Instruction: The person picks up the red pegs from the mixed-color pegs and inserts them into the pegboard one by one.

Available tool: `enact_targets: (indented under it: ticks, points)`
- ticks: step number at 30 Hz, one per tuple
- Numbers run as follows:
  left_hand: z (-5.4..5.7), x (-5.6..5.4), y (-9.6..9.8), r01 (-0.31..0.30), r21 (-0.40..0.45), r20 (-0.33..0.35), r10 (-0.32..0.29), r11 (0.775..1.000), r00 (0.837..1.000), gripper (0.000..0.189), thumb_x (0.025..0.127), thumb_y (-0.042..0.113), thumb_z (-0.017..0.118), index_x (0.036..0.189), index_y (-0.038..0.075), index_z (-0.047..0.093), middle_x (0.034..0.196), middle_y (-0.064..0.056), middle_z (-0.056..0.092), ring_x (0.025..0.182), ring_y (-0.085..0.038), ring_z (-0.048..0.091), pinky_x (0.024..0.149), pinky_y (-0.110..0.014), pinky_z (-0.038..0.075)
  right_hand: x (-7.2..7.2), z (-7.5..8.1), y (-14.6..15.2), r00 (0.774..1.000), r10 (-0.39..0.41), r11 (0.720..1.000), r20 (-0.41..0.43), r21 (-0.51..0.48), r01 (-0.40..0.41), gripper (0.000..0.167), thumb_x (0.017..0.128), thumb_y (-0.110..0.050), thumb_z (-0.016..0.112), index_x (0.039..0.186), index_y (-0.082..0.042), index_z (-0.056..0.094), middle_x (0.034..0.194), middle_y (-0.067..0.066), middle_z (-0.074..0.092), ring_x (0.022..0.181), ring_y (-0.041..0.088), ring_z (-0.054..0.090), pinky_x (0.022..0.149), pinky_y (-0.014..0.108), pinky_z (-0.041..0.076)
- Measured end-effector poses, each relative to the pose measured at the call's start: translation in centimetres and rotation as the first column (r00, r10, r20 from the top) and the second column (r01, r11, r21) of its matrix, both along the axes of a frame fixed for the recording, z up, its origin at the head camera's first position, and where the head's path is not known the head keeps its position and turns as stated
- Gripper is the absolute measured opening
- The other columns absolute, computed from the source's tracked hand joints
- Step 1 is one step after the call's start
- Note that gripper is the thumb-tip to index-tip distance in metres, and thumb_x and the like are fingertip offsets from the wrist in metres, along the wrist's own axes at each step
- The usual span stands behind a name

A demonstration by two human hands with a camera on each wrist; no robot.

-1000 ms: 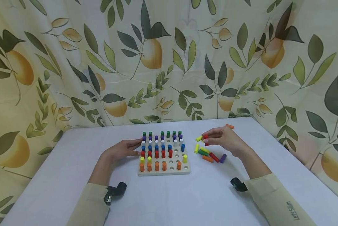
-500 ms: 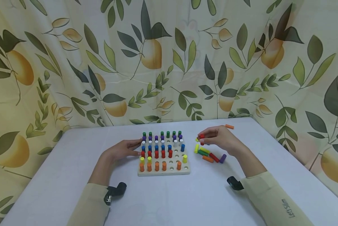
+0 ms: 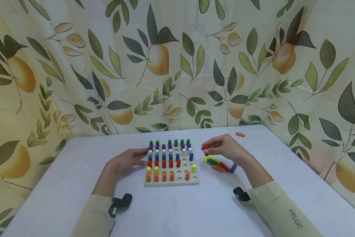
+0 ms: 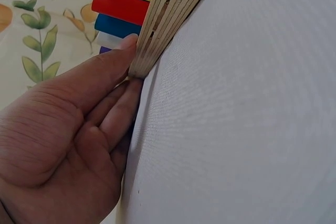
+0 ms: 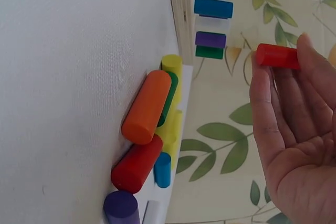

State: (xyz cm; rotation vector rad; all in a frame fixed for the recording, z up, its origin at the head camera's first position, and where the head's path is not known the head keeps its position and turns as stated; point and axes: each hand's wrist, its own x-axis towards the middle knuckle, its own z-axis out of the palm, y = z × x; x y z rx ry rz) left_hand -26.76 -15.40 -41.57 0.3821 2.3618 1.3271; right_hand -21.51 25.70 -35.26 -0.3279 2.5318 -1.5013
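A light wooden pegboard [image 3: 173, 183] stands on the table with rows of coloured pegs upright in it and some bare holes toward its right side. My left hand [image 3: 129, 159] holds its left edge, thumb and fingertips right at the layered wood, as the left wrist view shows. To the right of the board, my right hand [image 3: 225, 148] pinches a red peg [image 5: 278, 56] between thumb and fingers, raised above the table. Below that hand lie loose pegs, among them an orange peg [image 5: 147, 107], a purple peg [image 5: 121, 206] and a yellow peg [image 3: 214, 159].
A lone orange peg [image 3: 240, 134] lies near the table's far right edge. White cloth covers the table [image 3: 171, 210], and a patterned curtain [image 3: 165, 92] hangs behind it. Each sleeve carries a black wrist camera, such as the right one [image 3: 241, 194].
My right hand has moved left toward the pegboard with the red peg pinched in its fingers. The left hand stays at the board's left edge. The head view has tilted slightly.
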Motion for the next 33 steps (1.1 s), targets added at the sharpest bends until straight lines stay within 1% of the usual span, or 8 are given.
enact_targets:
  ticks: [5,12,16,20,24,28,33]
  points:
    - [0.0,0.2,0.1,-0.016,0.001,0.005,0.016,1.000,1.000,0.074,0.091,0.015,0.080,0.157,0.012,0.047,0.158,-0.007,0.045,0.152,-0.027,0.029,0.121,-0.056,0.021,0.0,-0.2,-0.6,1.000,0.003,1.000,0.014,-0.007,-0.003,0.025,0.094,-0.012,0.078,0.118,-0.004,0.077,0.108,0.009,0.077,0.104,0.026,0.073,0.103,0.050,0.052]
    - [0.0,0.1,0.0,-0.017,0.000,0.011,0.017,1.000,1.000,0.074,0.091,0.015,0.080,0.157,0.012,0.046,0.159,-0.007,0.044,0.153,-0.026,0.028,0.122,-0.055,0.021,-0.3,-0.6,-1.3,0.999,0.003,1.000,0.034,-0.002,-0.003,0.027,0.094,-0.012,0.079,0.119,-0.004,0.077,0.107,0.009,0.078,0.103,0.025,0.073,0.101,0.046,0.053]
    - [0.0,0.0,0.0,-0.013,-0.006,0.005,0.013,1.000,1.000,0.074,0.091,0.016,0.081,0.157,0.013,0.046,0.159,-0.006,0.044,0.153,-0.025,0.028,0.122,-0.054,0.021,-0.4,-0.7,-1.6,1.000,0.019,1.000,0.024,-0.001,-0.019,0.025,0.094,-0.008,0.077,0.118,-0.004,0.078,0.109,0.010,0.077,0.102,0.026,0.074,0.099,0.043,0.055]
    - [0.0,0.0,-0.1,0.000,-0.019,-0.009,0.000,1.000,1.000,0.074,0.092,0.017,0.080,0.158,0.012,0.045,0.159,-0.007,0.044,0.153,-0.027,0.028,0.122,-0.055,0.022,-0.4,-0.8,-1.9,0.999,0.044,0.999,0.028,-0.013,-0.044,0.025,0.094,-0.006,0.076,0.119,-0.004,0.077,0.113,0.011,0.076,0.105,0.027,0.073,0.096,0.039,0.056]
    - [0.0,0.0,0.0,-0.010,-0.028,-0.005,0.010,1.000,1.000,0.074,0.092,0.017,0.080,0.157,0.013,0.046,0.159,-0.006,0.044,0.153,-0.026,0.028,0.122,-0.055,0.021,-0.4,-0.7,-2.3,0.998,0.052,0.999,0.022,-0.002,-0.052,0.026,0.094,-0.006,0.077,0.120,-0.004,0.077,0.116,0.011,0.075,0.107,0.027,0.071,0.094,0.036,0.058]
    - [-0.2,-0.2,0.0,-0.013,-0.028,-0.002,0.013,1.000,1.000,0.075,0.091,0.017,0.081,0.157,0.014,0.046,0.158,-0.005,0.045,0.153,-0.025,0.028,0.122,-0.055,0.021,-0.5,-0.7,-2.6,0.999,0.052,0.998,0.008,0.019,-0.053,0.025,0.094,-0.005,0.076,0.119,-0.003,0.077,0.116,0.011,0.075,0.105,0.027,0.072,0.093,0.035,0.058]
    - [-0.4,-0.4,0.0,0.001,-0.019,-0.007,-0.001,1.000,1.000,0.075,0.092,0.017,0.080,0.158,0.012,0.045,0.159,-0.006,0.044,0.152,-0.025,0.030,0.122,-0.054,0.022,-0.6,-0.6,-2.9,0.998,0.061,0.997,0.003,0.036,-0.061,0.024,0.095,-0.003,0.075,0.119,-0.003,0.077,0.114,0.011,0.075,0.103,0.027,0.072,0.093,0.034,0.058]
